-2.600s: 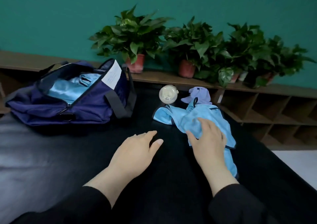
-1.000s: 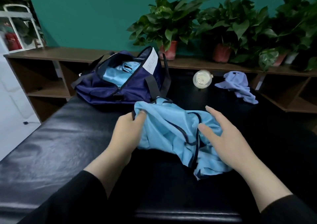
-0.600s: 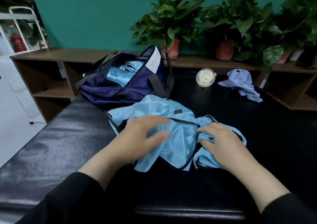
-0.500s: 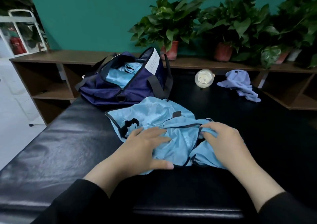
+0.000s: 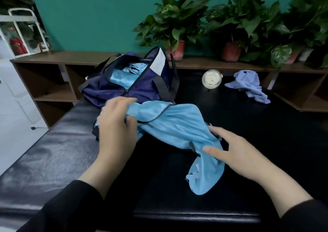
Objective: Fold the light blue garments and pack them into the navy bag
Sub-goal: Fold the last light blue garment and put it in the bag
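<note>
A light blue garment [image 5: 175,125] with dark trim lies rumpled across the black padded table [image 5: 53,151], just in front of the navy bag [image 5: 142,91]. My left hand [image 5: 115,125] grips its upper left edge, lifted a little off the table. My right hand [image 5: 236,151] holds the lower right part, thumb on top of the cloth and fingers under its edge. The bag stands unzipped at the back left, with folded light blue cloth [image 5: 122,75] inside and a white tag on its raised flap.
A round clear bottle [image 5: 211,79] and a crumpled lavender cloth [image 5: 248,85] lie at the back right of the table. Behind runs a low wooden shelf [image 5: 53,59] with several potted plants [image 5: 175,23]. White floor shows on the left.
The garment was pulled from the right side to the middle, in front of the bag. Both hands pressed it flat; now the left lifts its upper edge and the right grips the lower end.
</note>
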